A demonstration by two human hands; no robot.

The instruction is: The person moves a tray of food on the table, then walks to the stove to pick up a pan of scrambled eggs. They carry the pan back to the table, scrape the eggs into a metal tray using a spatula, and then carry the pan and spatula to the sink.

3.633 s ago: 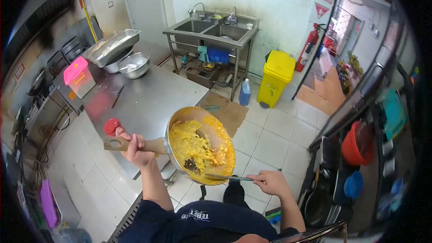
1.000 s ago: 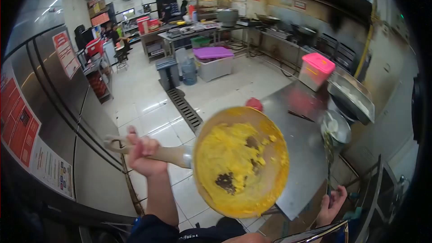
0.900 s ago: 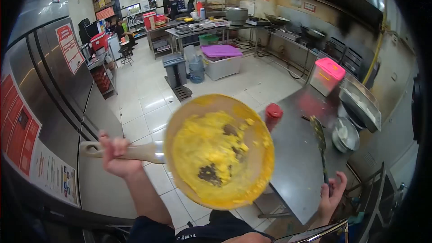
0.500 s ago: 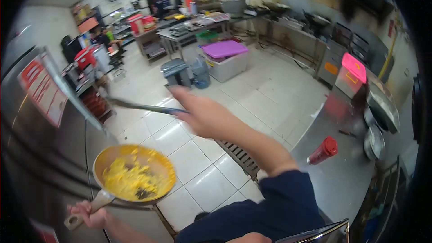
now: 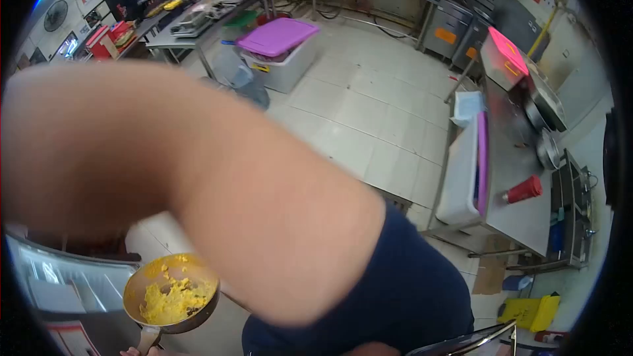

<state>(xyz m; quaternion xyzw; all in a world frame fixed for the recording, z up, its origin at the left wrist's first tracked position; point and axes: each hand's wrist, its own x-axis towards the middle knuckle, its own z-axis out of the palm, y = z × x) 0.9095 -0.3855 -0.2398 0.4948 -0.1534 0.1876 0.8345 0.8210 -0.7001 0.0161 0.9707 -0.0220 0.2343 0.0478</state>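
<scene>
So the right arm (image 5: pixel 198 184) was slung right across the lens, bare forearm filling most of the shot and the dark blue sleeve (image 5: pixel 409 277) below it. The right hand itself was off the left edge, so there's no telling what it was doing.

The left hand (image 5: pixel 132 351) was only a sliver at the very bottom edge, right at the end of the pan handle (image 5: pixel 148 338) and touching it. The frame cut off the fingers, so I honestly couldn't tell how tightly they were closed.

The pan (image 5: pixel 198 320) sat low on the left, just up from that hand and tucked under the forearm, roughly level. The yellow scrambled egg (image 5: pixel 173 298) was heaped in its middle, with a dark bit in it.

A shiny steel front (image 5: pixel 59 283) was close on the pan's left. The tiled floor (image 5: pixel 369 112) was wide open behind the arm. Well off to the right stood the steel table (image 5: pixel 521 217), with a red bottle (image 5: pixel 524 190) lying on it and a pink-lidded container (image 5: pixel 504 59) at its far end. A purple-lidded bin (image 5: pixel 277 46) stood out on the floor.
</scene>
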